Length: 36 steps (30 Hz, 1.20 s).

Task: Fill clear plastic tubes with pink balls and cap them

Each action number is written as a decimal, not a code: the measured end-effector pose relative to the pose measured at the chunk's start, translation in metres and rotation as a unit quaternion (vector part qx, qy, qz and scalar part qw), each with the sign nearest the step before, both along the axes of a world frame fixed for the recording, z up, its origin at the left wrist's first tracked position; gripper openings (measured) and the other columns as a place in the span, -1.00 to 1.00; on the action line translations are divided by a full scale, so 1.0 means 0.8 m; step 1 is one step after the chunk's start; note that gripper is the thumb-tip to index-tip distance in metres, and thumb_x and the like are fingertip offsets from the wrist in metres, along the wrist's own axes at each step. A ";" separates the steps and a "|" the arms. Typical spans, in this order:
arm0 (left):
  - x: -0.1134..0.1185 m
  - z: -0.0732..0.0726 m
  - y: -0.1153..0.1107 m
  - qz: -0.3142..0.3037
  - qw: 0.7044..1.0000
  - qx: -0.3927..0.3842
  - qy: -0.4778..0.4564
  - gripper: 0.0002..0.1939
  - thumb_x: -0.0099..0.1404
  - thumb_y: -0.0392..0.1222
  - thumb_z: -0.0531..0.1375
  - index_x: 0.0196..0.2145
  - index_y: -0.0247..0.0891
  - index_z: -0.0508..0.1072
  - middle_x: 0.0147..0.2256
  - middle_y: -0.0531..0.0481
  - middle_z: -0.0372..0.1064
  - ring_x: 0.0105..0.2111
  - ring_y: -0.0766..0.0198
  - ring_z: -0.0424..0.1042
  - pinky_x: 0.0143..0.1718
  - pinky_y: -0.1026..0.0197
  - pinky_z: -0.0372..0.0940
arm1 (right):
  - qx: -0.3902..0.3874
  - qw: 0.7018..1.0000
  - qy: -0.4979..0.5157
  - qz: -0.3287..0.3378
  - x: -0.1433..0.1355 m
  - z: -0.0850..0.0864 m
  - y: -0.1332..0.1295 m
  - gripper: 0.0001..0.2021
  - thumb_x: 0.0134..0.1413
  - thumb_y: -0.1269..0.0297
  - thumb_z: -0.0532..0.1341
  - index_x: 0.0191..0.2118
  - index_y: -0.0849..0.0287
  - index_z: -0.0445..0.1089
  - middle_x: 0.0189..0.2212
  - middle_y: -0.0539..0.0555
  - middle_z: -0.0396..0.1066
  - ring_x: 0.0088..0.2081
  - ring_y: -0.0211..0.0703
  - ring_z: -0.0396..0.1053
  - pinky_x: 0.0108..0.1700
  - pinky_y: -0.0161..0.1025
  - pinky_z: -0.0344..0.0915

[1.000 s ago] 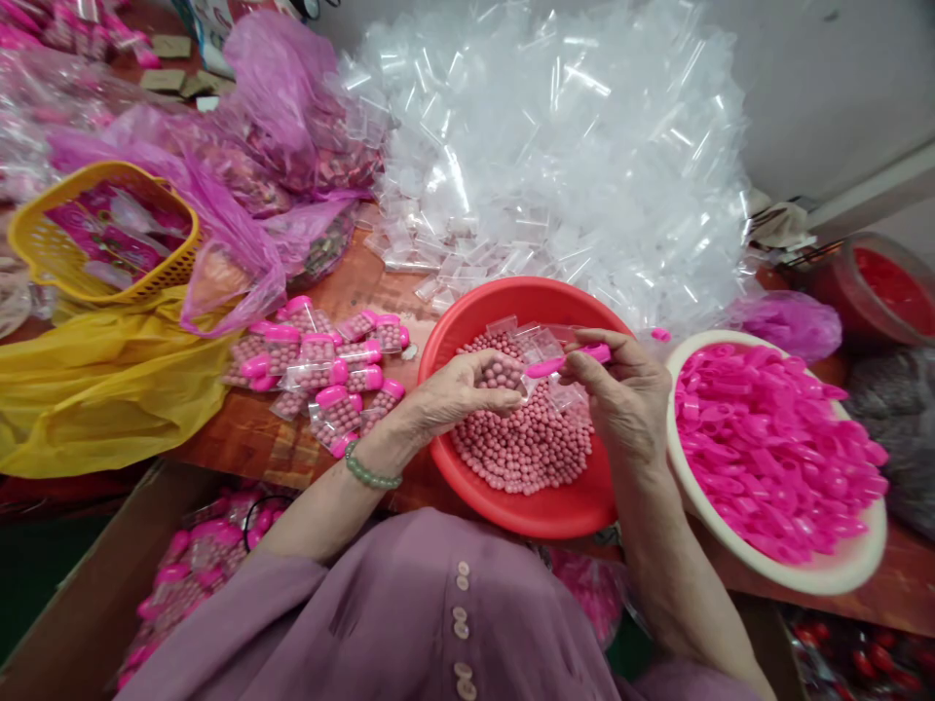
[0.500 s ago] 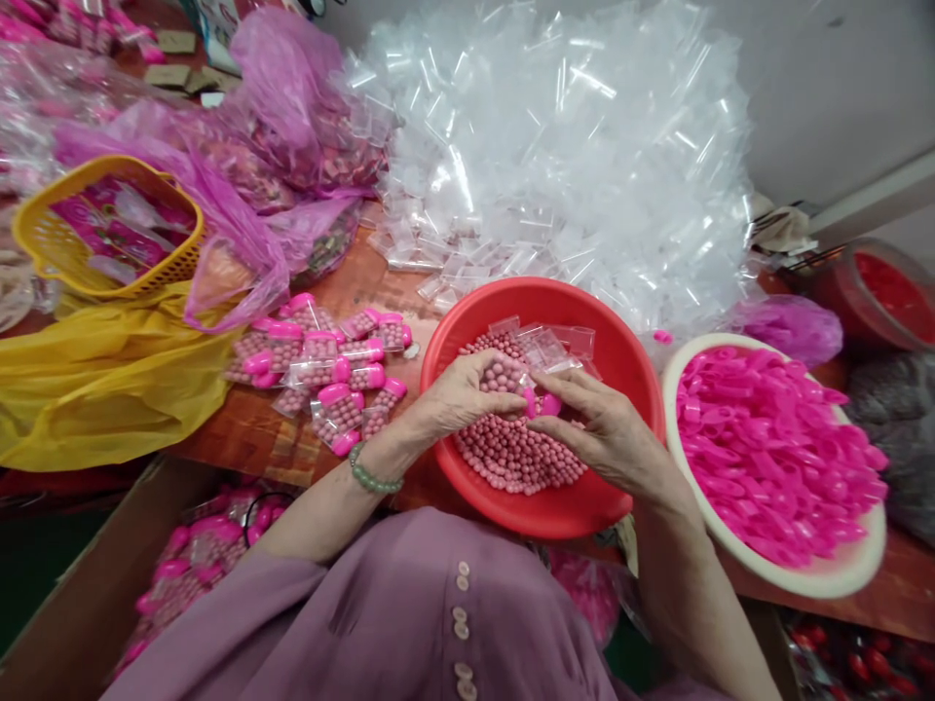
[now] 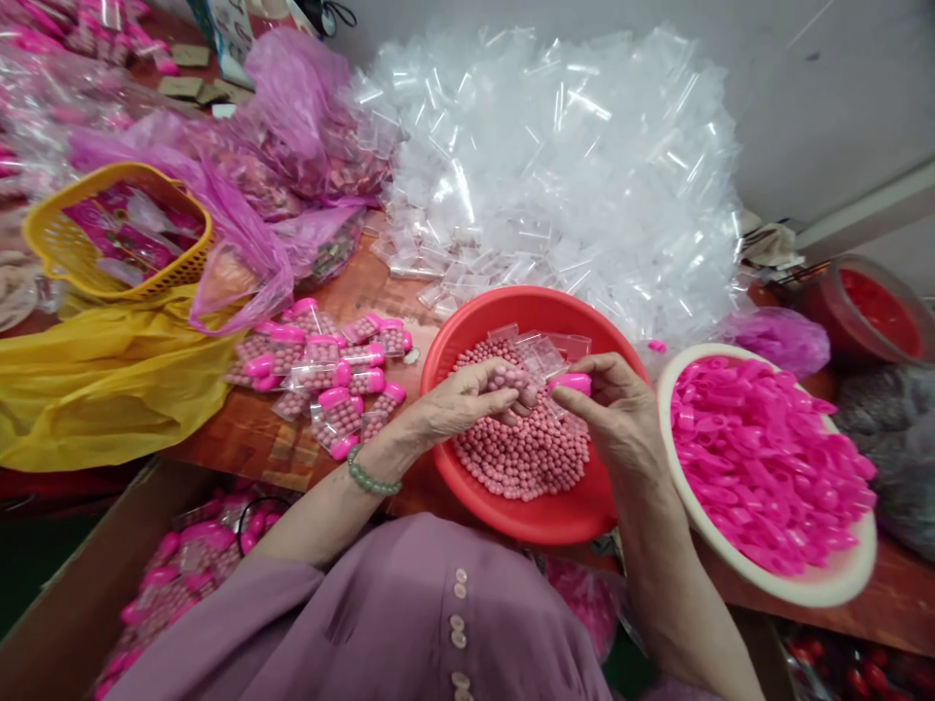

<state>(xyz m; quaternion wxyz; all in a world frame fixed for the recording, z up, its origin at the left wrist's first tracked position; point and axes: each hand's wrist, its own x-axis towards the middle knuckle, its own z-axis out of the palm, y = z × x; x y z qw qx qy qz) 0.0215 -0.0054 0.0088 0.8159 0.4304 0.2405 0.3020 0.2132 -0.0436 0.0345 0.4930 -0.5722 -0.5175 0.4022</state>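
Over the red basin my left hand grips a small clear container filled with pink beads. My right hand pinches a bright pink plastic cap just right of that container, with a small gap between them. Below both hands lie loose pink beads in the basin, and several clear containers rest at its far side. Left of the basin sits a group of filled, pink-capped containers. To the right stands a white basin heaped with pink caps.
A big heap of clear containers rises behind the red basin. On the left are a yellow basket, a yellow bag and purple bags. A box of filled containers stands below the table's left edge.
My right hand has moved right, away from the left hand, with the pink cap now apart from the container. The whole view has shifted slightly.
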 end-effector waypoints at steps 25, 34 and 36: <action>0.008 -0.004 -0.022 -0.076 0.991 0.081 0.073 -0.63 0.15 0.02 0.33 -0.29 -0.32 0.37 -0.42 0.10 0.16 -0.42 0.42 0.18 -0.34 0.29 0.18 | 0.061 0.997 0.042 -0.011 -0.023 -0.020 -0.023 -0.77 0.00 0.15 0.39 -0.20 0.07 0.51 -0.26 0.01 0.55 -0.24 -0.20 0.50 -0.08 -0.15 0.48; 0.006 -0.012 -0.021 -0.080 0.982 0.145 0.088 -0.66 0.22 0.02 0.27 -0.23 -0.30 0.36 -0.38 0.07 0.23 -0.38 0.38 0.21 -0.28 0.26 0.19 | 0.096 0.990 -0.083 0.053 -0.017 -0.026 -0.028 -0.83 0.08 0.25 0.34 -0.18 0.09 0.53 -0.29 0.01 0.56 -0.25 -0.21 0.49 -0.09 -0.17 0.44; 0.006 -0.014 -0.020 -0.074 0.982 0.138 0.102 -0.66 0.22 0.03 0.26 -0.24 -0.30 0.35 -0.38 0.06 0.25 -0.37 0.37 0.24 -0.27 0.25 0.21 | 0.102 0.989 -0.102 0.033 -0.009 -0.025 -0.031 -0.83 0.07 0.24 0.34 -0.19 0.10 0.53 -0.29 0.01 0.56 -0.27 -0.21 0.49 -0.12 -0.17 0.44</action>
